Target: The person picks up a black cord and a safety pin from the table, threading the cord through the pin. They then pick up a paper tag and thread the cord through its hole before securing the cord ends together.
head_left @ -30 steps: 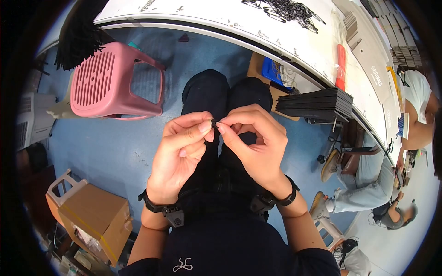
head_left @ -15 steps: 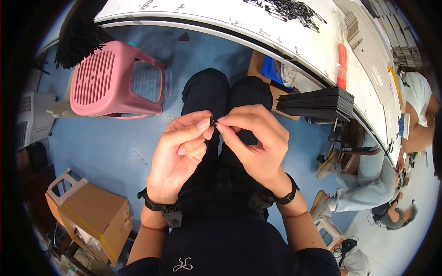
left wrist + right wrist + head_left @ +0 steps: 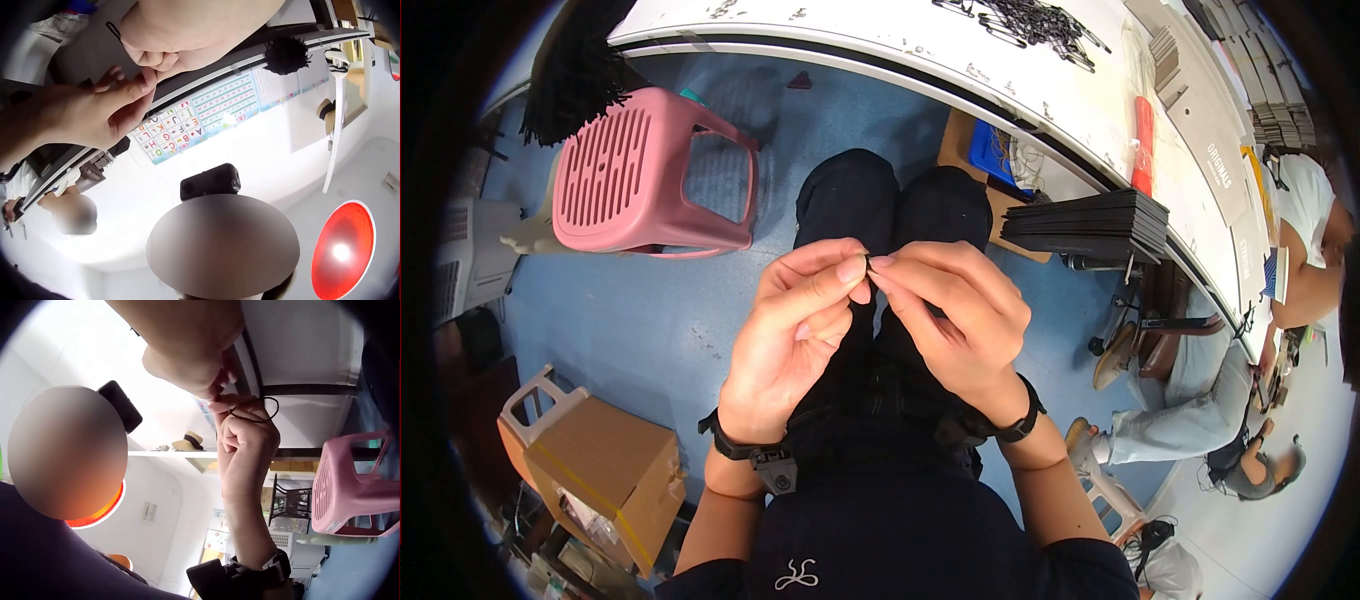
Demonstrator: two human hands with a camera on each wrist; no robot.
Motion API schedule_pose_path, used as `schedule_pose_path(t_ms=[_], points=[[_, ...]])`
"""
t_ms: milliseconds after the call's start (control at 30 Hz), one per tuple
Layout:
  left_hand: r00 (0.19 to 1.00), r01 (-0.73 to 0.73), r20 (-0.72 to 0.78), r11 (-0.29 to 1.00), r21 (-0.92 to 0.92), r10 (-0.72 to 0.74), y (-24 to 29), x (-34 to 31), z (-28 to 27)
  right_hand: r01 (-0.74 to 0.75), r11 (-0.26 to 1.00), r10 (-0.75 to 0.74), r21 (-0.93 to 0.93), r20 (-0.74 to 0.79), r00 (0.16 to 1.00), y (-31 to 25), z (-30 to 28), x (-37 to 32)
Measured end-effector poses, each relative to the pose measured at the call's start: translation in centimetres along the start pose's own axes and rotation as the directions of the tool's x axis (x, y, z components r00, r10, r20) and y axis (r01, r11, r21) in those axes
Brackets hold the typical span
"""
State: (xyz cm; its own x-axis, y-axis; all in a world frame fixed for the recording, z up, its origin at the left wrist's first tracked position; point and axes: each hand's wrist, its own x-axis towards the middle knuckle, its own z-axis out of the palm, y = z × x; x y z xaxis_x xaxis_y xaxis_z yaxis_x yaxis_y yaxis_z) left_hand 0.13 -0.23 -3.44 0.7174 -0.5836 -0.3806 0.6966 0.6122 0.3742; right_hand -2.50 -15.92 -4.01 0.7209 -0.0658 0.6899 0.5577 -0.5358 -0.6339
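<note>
Both hands meet at their fingertips above the lap. My left hand (image 3: 785,325) pinches a small dark piece (image 3: 869,264) between thumb and index finger; the fingertips mostly hide it. Touching the same spot, my right hand (image 3: 960,315) has thumb and index finger pinched on the piece, the other fingers bent beside them. A thin black cord loop (image 3: 277,411) stands out by the left hand (image 3: 247,440) in the right wrist view, below the right hand (image 3: 187,347). Part of a black loop (image 3: 114,31) also shows beside the left hand (image 3: 187,28) in the left wrist view.
The white table (image 3: 880,32) holds a pile of black cord loops (image 3: 1040,25) and a red item (image 3: 1142,145). Black sheets (image 3: 1090,225) lie stacked beside its edge. A pink stool (image 3: 605,175) and cardboard box (image 3: 605,465) are at left; people sit at right.
The right fingers have drawn closer together and the fingertips of both hands now cover more of the dark piece. At right, a seated person's legs and feet have shifted slightly.
</note>
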Motion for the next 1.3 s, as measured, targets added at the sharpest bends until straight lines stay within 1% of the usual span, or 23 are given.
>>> schedule_pose_path(t_ms=[67, 133, 167, 200, 233, 300, 333, 400, 433, 500, 533, 600, 633, 700, 733, 800, 833, 900, 933, 1000, 1133, 1200, 1300], points=[[1.000, -0.021, -0.003, 0.999, 0.042, 0.021, -0.2, -0.1, 0.2, -0.019, 1.000, 0.019, 0.017, -0.011, 1.000, -0.1, 0.0, 0.1], [0.984, -0.176, 0.027, 0.948, 0.264, 0.175, -0.4, -0.1, 0.6, -0.037, 0.999, 0.037, 0.034, -0.022, 0.999, -0.1, -0.1, 0.1], [0.984, -0.176, 0.027, 0.948, 0.264, 0.176, -0.4, -0.1, 0.8, -0.072, 0.995, 0.072, 0.070, -0.004, 0.997, -0.2, -0.2, 0.2], [0.975, -0.215, 0.018, 0.928, 0.304, 0.221, -0.2, -0.1, 1.0, -0.107, 0.989, 0.106, 0.105, 0.015, 0.994, -0.2, -0.2, 0.2], [0.964, -0.252, 0.010, 0.904, 0.345, 0.265, -0.1, -0.1, 1.2, -0.107, 0.989, 0.106, 0.105, 0.015, 0.994, -0.2, -0.2, 0.1], [0.966, -0.242, -0.005, 0.906, 0.346, 0.260, 0.0, -0.2, 1.7, -0.228, 0.951, 0.220, 0.207, 0.061, 0.973, -0.3, -0.3, -0.1], [0.967, -0.232, -0.021, 0.908, 0.347, 0.255, 0.1, -0.2, 1.7, -0.228, 0.951, 0.220, 0.207, 0.061, 0.974, -0.3, -0.3, -0.1], [0.960, -0.248, -0.023, 0.887, 0.389, 0.279, 0.0, -0.2, 1.6, -0.361, 0.870, 0.357, 0.335, 0.076, 0.931, -0.4, -0.1, -0.3], [0.953, -0.263, -0.024, 0.864, 0.430, 0.302, -0.1, -0.2, 1.6, -0.361, 0.870, 0.357, 0.335, 0.075, 0.931, -0.4, 0.0, -0.4], [0.952, -0.270, -0.007, 0.847, 0.458, 0.307, -0.1, -0.2, 1.6, -0.461, 0.776, 0.458, 0.431, 0.118, 0.881, -0.3, 0.0, -0.5], [0.950, -0.277, 0.008, 0.830, 0.484, 0.312, -0.1, -0.2, 1.6, -0.462, 0.776, 0.459, 0.430, 0.118, 0.881, -0.2, 0.0, -0.5], [0.950, -0.281, 0.025, 0.818, 0.502, 0.311, 0.0, -0.2, 1.5, -0.502, 0.701, 0.489, 0.507, 0.170, 0.856, -0.1, 0.1, -0.6], [0.949, -0.287, 0.043, 0.805, 0.519, 0.311, 0.0, -0.2, 1.3, -0.502, 0.702, 0.489, 0.506, 0.170, 0.855, 0.0, 0.1, -0.7], [0.946, -0.292, 0.041, 0.793, 0.534, 0.321, -0.1, -0.2, 1.2, -0.512, 0.630, 0.479, 0.584, 0.228, 0.848, 0.2, 0.2, -0.8], [0.943, -0.297, 0.039, 0.781, 0.549, 0.331, -0.1, -0.2, 1.1, -0.513, 0.630, 0.479, 0.584, 0.228, 0.848, 0.1, 0.1, -0.8], [0.941, -0.305, 0.053, 0.767, 0.565, 0.335, -0.1, -0.2, 1.2, -0.527, 0.560, 0.454, 0.639, 0.295, 0.840, 0.0, 0.0, -0.5], [0.939, -0.312, 0.067, 0.751, 0.581, 0.338, -0.2, -0.2, 1.2, -0.528, 0.559, 0.455, 0.639, 0.296, 0.840, 0.0, -0.1, -0.5], [0.942, -0.308, 0.072, 0.758, 0.575, 0.328, -0.1, -0.2, 1.3, -0.553, 0.461, 0.455, 0.694, 0.351, 0.819, -0.1, -0.2, -0.6], [0.945, -0.304, 0.079, 0.764, 0.569, 0.317, -0.2, -0.2, 1.3, -0.554, 0.461, 0.455, 0.693, 0.351, 0.819, 0.0, -0.3, -0.6], [0.944, -0.301, 0.067, 0.758, 0.579, 0.324, -0.4, -0.1, 1.4, -0.557, 0.419, 0.453, 0.717, 0.367, 0.812, 0.0, -0.3, -0.7], [0.938, -0.305, 0.063, 0.729, 0.613, 0.340, -0.4, 0.0, 1.0, -0.558, 0.429, 0.434, 0.710, 0.379, 0.817, 0.0, -0.4, -0.7], [0.935, -0.309, 0.058, 0.722, 0.619, 0.350, -0.5, 0.0, 1.1, -0.551, 0.382, 0.443, 0.742, 0.376, 0.814, -0.1, -0.4, -0.6], [0.930, -0.313, 0.053, 0.711, 0.630, 0.362, -0.4, 0.1, 1.1, -0.555, 0.361, 0.438, 0.749, 0.389, 0.810, -0.1, -0.4, -0.7]])
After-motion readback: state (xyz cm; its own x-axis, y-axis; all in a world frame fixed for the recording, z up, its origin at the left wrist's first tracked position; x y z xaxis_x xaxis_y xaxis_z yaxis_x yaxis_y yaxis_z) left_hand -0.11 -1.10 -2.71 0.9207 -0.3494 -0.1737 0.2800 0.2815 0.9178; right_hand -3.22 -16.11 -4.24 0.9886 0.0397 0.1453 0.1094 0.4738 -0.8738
